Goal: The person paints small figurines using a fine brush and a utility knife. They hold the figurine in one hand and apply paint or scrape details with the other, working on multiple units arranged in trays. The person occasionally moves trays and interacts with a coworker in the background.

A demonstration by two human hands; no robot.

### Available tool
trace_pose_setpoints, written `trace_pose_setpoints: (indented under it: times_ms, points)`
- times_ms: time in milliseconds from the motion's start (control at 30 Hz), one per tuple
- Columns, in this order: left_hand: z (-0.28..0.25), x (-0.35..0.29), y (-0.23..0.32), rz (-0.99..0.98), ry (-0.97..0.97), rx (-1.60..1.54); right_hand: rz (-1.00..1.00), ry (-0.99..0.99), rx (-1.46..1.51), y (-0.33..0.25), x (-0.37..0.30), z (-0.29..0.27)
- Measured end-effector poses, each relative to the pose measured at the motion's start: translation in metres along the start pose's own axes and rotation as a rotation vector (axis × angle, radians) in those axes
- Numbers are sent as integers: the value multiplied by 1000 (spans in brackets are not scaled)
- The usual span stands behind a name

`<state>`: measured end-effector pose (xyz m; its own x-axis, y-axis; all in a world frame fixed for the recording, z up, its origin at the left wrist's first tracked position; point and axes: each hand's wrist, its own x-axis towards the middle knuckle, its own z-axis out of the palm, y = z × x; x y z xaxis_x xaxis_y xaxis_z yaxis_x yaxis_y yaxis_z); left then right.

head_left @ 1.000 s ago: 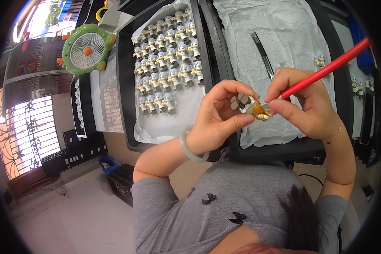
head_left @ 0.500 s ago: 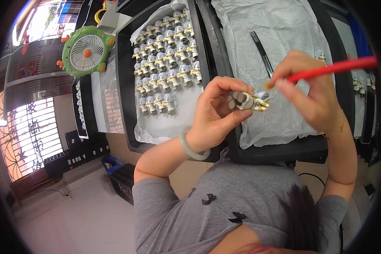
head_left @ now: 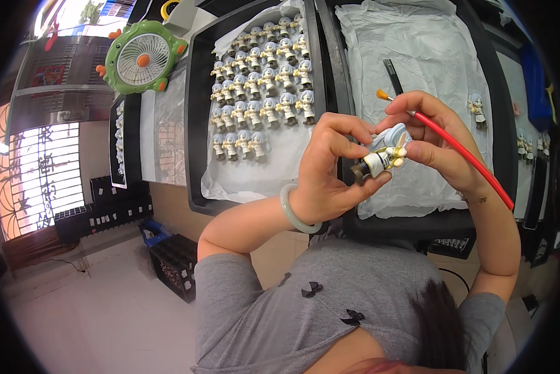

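A small figurine point(head_left: 383, 159) with pale blue-grey hair, white clothes with gold trim and dark boots is held tilted above the right tray. My left hand point(head_left: 323, 165) grips its lower body between thumb and fingers. At its head, the thumb and fingers of my right hand point(head_left: 448, 146) are touching it. A paintbrush with a red handle point(head_left: 468, 153) is tucked in the same right hand, its orange-brown bristles pointing away to the upper left, apart from the figurine. Part of the figurine's head is covered by my fingers.
The right black tray point(head_left: 411, 230) is lined with white paper, with a slim black tool point(head_left: 392, 76) and a lone figurine point(head_left: 477, 111) on it. Rows of similar figurines fill much of the left tray point(head_left: 196, 168). A green fan point(head_left: 144, 59) stands at far left.
My right hand has come in to the figurine, and the brush has swung so its handle points down to the right. The figurine has been turned more upright, its front now showing.
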<state>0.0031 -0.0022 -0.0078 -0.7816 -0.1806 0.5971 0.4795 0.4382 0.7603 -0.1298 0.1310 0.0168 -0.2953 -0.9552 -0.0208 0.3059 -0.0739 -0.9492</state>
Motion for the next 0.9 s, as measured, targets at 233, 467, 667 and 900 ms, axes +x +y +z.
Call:
trace_pose_setpoints:
  times_ms: [233,467,667,900]
  points:
    - [0,-2,6,13,0,112,59,-36,68,5,1,1]
    - [-2,7,15,-25,-68,4,146,-105,147,8,0,-7]
    - [-1,3,12,-72,-227,17,201,-169,189,11,1,-7]
    - [3,4,13,-80,-152,-1,157,-38,163,19,1,0]
